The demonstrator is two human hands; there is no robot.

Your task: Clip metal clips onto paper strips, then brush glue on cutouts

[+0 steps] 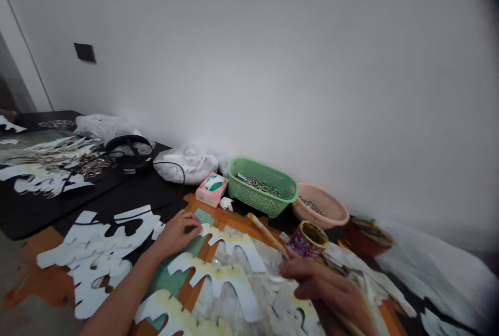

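My left hand (182, 229) is at the left end of a white scalloped cut-out (234, 242), thumb and fingertips closed on its edge. Yellowish stain runs along the cut-out's upper edge. Below it lie a second cut-out (218, 276) and a third one (175, 315), stained the same way. In my right hand (327, 284) is a long, pale wooden-handled brush (267, 232), pointing up and left over the right side of the work surface; its bristles are not clear. Just beyond that hand stands a purple patterned tin (307, 240) with yellowish residue around its rim.
A green basket (261, 203) and a pink bowl (327, 203) hold metal pieces by the wall. Left of them are a tissue box (211, 189) and a plastic bag (185, 164). Loose white cut-outs (93, 247) lie left; a crumpled cloth (366, 273) lies right.
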